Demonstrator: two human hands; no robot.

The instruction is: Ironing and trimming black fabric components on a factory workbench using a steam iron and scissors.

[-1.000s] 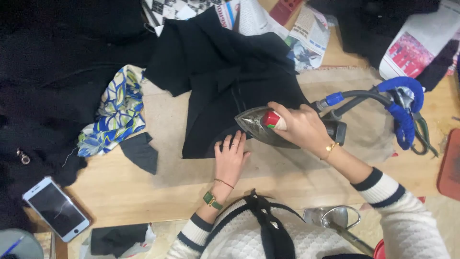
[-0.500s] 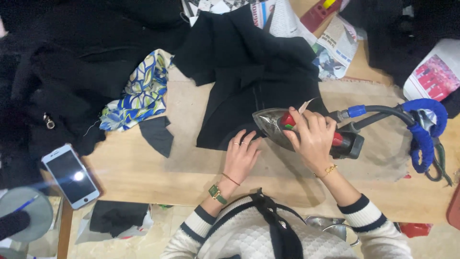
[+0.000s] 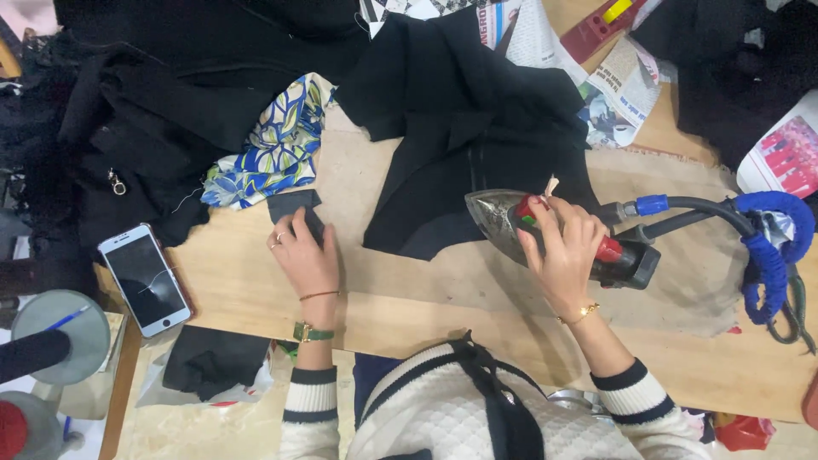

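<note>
A steam iron (image 3: 545,234) with a shiny soleplate and red-and-black handle rests tip-left on the lower edge of a large black garment (image 3: 464,145) spread over the wooden table. A small dark fabric scrap (image 3: 294,207) lies flat just left of that garment, below a blue-and-yellow patterned cloth.

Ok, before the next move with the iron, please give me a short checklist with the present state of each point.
1. Right hand grips the iron by its handle: ok.
2. Left hand is apart from the iron: ok.
3. Left hand's fingers touch the small black piece: ok.
4. Black garment lies flat under the iron: not ok, it shows folds.
5. Phone is away from the iron: ok.
6. Iron is hot: cannot tell.
</note>
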